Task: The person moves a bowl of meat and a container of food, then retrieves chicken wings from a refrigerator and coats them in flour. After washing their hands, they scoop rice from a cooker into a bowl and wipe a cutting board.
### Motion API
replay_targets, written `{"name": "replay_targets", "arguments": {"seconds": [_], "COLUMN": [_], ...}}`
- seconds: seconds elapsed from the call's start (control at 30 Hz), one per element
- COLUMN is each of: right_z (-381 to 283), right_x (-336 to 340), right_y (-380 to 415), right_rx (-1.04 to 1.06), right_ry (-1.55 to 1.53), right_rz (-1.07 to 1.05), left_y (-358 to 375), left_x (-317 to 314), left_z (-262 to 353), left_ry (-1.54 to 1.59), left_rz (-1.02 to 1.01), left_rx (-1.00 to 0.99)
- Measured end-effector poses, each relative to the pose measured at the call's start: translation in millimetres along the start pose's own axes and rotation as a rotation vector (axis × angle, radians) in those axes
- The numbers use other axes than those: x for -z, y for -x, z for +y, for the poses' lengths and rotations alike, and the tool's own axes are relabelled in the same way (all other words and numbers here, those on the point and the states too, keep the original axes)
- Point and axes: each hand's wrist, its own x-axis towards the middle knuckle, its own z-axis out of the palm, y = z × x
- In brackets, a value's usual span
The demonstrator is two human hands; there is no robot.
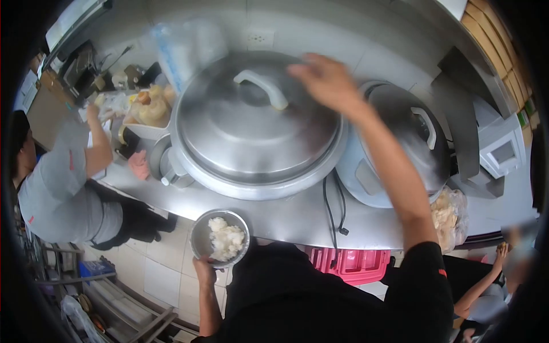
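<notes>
**Steel lid under one hand, bowl of rice in the other**

Steel covers nearly everything in view. The person's right hand [326, 80] reaches forward over the large round lid [257, 128] of a big cooker on the surface [297, 217], fingers loosely spread near the lid's white handle [263, 88]; motion blur hides whether they touch it, and the hand holds nothing. The left hand [205, 268] is low, at the near edge of the surface, closed around the rim of a small metal bowl [200, 240] holding white rice [226, 237]. A second cooker with its own lid [409, 134] stands just right of the first, a black cord [334, 206] trailing between them. At left, a co-worker in a grey shirt [63, 188] works at the surface beside a white tub of food [150, 111].
</notes>
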Motion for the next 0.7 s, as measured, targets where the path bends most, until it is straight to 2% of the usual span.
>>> {"name": "replay_targets", "arguments": {"seconds": [0.03, 0.13, 0.27, 0.37, 0.4, 0.43, 0.47, 0.5, 0.53, 0.57, 0.63, 0.7], "right_z": [-8.9, -29.2, -30.4, -24.6, -22.1, -25.0, -16.9, -6.8, 9.5, -3.6, 14.6, 42.8], "right_x": [-32.8, -97.8, -102.4, -92.2, -85.1, -66.7, -57.2, -30.3, -7.3, 23.5, 61.6, 94.1], "right_y": [-13.5, -39.5, -48.8, -48.7, -51.5, -58.1, -71.3, -82.0, -91.2, -76.3, -74.8, -72.3], "right_rx": [0.095, 0.046, -0.004, 0.097, 0.145, 0.126, 0.215, 0.121, 0.205, 0.201, -0.079, -0.13], "right_ry": [0.029, 0.2, 0.116, 0.126, 0.115, 0.156, 0.21, 0.188, 0.236, 0.25, 0.13, 0.226], "right_rz": [-0.036, -0.178, -0.2, -0.053, -0.002, -0.038, 0.085, -0.039, -0.005, -0.019, 0.065, 0.129], "left_y": [0.7, -10.1, -5.4, 7.8, 13.3, -3.3, -8.7, -9.8, -5.6, 0.5, 9.9, 11.9], "left_x": [-6.3, -2.0, -4.9, -14.3, -14.0, -4.7, 0.3, 5.5, 3.0, 0.4, -14.4, -20.5], "left_z": [1.2, -10.7, -15.3, -3.5, 0.4, -15.0, -23.2, -31.4, -26.5, -19.9, -3.3, 3.0], "left_ry": [0.011, -0.008, 0.064, 0.048, -0.004, -0.07, -0.139, -0.149, -0.156, -0.156, -0.072, -0.087], "left_rz": [-0.02, -0.086, -0.063, -0.034, -0.036, -0.001, 0.033, 0.006, -0.024, -0.008, -0.043, -0.033], "left_rx": [-0.006, 0.015, -0.006, -0.032, -0.047, -0.091, -0.133, -0.117, -0.111, -0.09, -0.014, -0.02]}}
